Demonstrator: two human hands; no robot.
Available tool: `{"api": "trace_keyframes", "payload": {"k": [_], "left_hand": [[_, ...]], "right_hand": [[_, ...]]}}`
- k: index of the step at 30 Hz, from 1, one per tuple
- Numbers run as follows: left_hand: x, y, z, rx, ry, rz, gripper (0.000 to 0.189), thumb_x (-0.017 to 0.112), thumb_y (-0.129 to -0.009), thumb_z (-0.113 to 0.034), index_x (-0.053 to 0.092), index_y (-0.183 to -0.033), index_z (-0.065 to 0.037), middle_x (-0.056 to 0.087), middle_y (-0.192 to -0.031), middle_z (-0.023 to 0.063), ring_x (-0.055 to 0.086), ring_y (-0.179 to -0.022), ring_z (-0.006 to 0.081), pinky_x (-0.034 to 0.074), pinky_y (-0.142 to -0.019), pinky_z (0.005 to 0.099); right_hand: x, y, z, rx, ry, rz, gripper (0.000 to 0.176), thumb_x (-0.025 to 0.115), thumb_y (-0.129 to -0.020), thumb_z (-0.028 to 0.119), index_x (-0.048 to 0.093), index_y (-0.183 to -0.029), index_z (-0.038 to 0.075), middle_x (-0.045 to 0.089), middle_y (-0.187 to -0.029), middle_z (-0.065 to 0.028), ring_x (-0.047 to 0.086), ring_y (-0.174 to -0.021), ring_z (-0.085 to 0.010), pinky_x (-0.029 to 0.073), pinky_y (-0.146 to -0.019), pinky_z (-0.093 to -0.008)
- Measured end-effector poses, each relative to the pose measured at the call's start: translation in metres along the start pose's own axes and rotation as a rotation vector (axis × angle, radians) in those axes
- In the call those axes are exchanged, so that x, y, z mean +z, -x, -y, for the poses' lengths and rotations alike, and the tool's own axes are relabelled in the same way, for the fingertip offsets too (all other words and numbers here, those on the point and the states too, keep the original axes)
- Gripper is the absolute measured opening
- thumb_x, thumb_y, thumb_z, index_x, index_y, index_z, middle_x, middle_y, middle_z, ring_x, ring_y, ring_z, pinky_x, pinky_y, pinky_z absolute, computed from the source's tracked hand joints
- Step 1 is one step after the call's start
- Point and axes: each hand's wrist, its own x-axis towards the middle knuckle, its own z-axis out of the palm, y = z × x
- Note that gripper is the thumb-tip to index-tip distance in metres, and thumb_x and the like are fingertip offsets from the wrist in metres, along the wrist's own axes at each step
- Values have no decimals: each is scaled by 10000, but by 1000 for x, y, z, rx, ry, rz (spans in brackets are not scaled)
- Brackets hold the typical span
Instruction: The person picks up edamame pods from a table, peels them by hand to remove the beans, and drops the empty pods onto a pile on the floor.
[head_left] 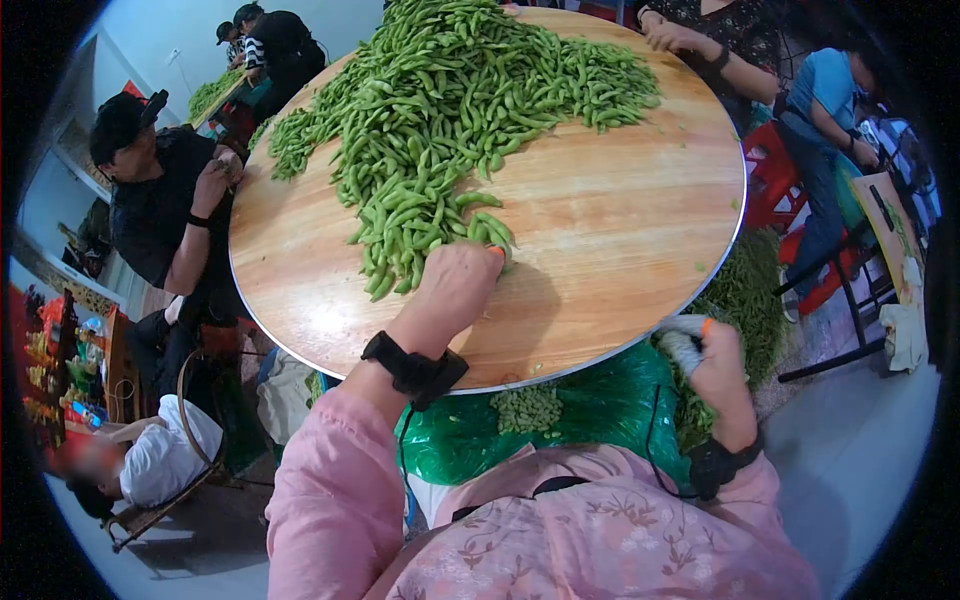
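Green edamame pods [430, 120] lie heaped on the round wooden table [620, 200]. My left hand [455, 285] is closed at the near tip of the heap, knuckles up, with an orange band on one digit. Its fingertips are mostly hidden, and what they hold does not show. Beyond the table's near right rim is my right hand [715, 365], its fingers pointing left and partly wrapped in pale material, with an orange band. They look loosely apart, with nothing visible in them. Shelled beans [527, 410] rest on green plastic [450, 435] over my lap.
More pods or husks [745, 295] are piled low on the right, beside red stools [775, 180]. One person in black [165, 200] sits at the table's left; another person's forearms [710, 55] rest at its far right rim. A chair [190, 440] stands lower left.
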Motion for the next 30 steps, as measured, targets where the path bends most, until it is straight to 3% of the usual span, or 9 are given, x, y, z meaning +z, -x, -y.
{"api": "trace_keyframes", "payload": {"k": [4,9,13,16,18,21,25,27,30], "left_hand": [[-9,13,-21,-69,59,129,148,541,-720,-168,568,-672,-30,541,-569,153,546,-536,319,414,-473,397],[-32,43,-62,-233,570,76,106,619,-680,-119,602,-741,-33,555,-589,156,555,-514,278,413,-459,337],[-38,55,-72,-268,707,40,126,612,-701,-89,589,-806,-24,562,-599,125,560,-526,220,425,-491,286],[-43,56,-73,-371,808,194,175,567,-760,-104,558,-909,-13,559,-642,92,542,-577,175,432,-559,256],[-27,62,-73,-190,1213,38,172,539,-760,-101,554,-921,-40,549,-631,153,550,-584,298,416,-526,352],[-23,66,-73,-66,1274,108,138,538,-766,-112,548,-879,-34,559,-695,169,542,-609,305,401,-522,361],[-43,69,-75,-220,981,215,159,567,-749,-150,542,-850,-30,549,-714,175,537,-626,313,399,-514,377],[-43,74,-80,-194,646,82,117,584,-711,-106,566,-808,-43,531,-655,123,516,-584,313,424,-532,335],[-42,73,-86,-153,535,-25,148,621,-650,-113,573,-776,-54,519,-627,127,530,-587,310,422,-512,366]], "right_hand": [[46,-6,17,-52,-236,127,226,584,-754,59,575,-963,-25,620,-822,-79,571,-728,-140,454,-660,-265],[74,-22,41,356,-1011,473,226,586,-780,119,579,-968,-6,567,-727,-16,491,-619,-52,385,-516,-175],[70,-25,49,270,-862,518,207,582,-785,132,588,-952,10,577,-715,-7,466,-572,-29,340,-474,-157],[66,-22,49,214,-835,546,197,582,-786,131,591,-944,14,585,-711,4,470,-560,-29,349,-480,-160],[62,-21,53,216,-955,558,178,572,-792,128,597,-938,29,593,-724,2,476,-562,-30,346,-482,-157],[63,-16,55,182,-919,511,169,557,-804,129,598,-931,27,597,-747,4,484,-597,-24,345,-502,-151],[59,-13,60,215,-878,456,164,539,-817,129,597,-930,24,582,-745,18,467,-611,-21,349,-525,-153],[57,-10,58,184,-813,494,162,529,-827,134,594,-932,29,556,-730,42,443,-609,-22,353,-542,-162],[60,-6,56,148,-784,510,142,523,-831,131,595,-912,40,530,-702,59,419,-582,-27,350,-532,-174]]}}
